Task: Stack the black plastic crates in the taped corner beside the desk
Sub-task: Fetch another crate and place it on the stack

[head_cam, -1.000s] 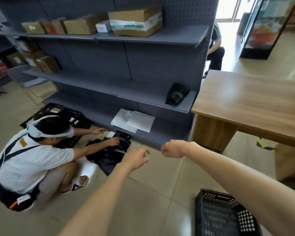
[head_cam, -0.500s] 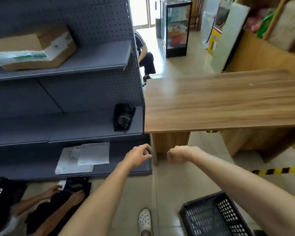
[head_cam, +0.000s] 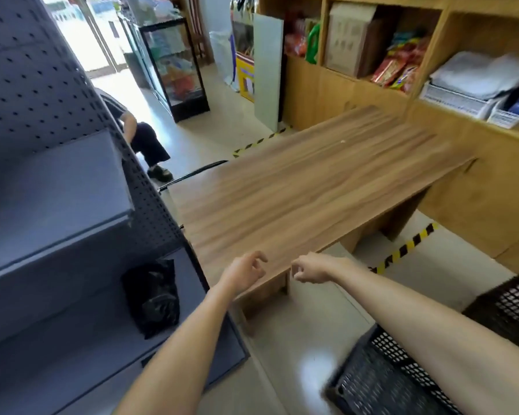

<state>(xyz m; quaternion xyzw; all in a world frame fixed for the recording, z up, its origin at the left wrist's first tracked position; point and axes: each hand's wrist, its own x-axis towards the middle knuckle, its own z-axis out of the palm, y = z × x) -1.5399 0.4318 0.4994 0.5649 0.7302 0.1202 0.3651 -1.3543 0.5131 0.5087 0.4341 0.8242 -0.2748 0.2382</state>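
two black crates sit on the floor on the near side of the desk (head_cam: 297,187), one (head_cam: 381,381) under my right forearm, the other (head_cam: 513,307) just beyond it. my left hand (head_cam: 246,272) and right hand (head_cam: 310,269) hang before the desk's near edge, fingers loosely curled, holding nothing, i judge free to grab. striped tape (head_cam: 402,250) runs under the desk

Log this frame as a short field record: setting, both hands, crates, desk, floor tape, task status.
setting: shop aisle beside grey shelving
left hand: empty, fingers loosely curled
right hand: empty, fingers loosely curled
crates: one black crate on floor lower right; second crate behind it, apart
desk: wooden, top bare
floor tape: yellow-black, by the desk
task status: no crate held or stacked
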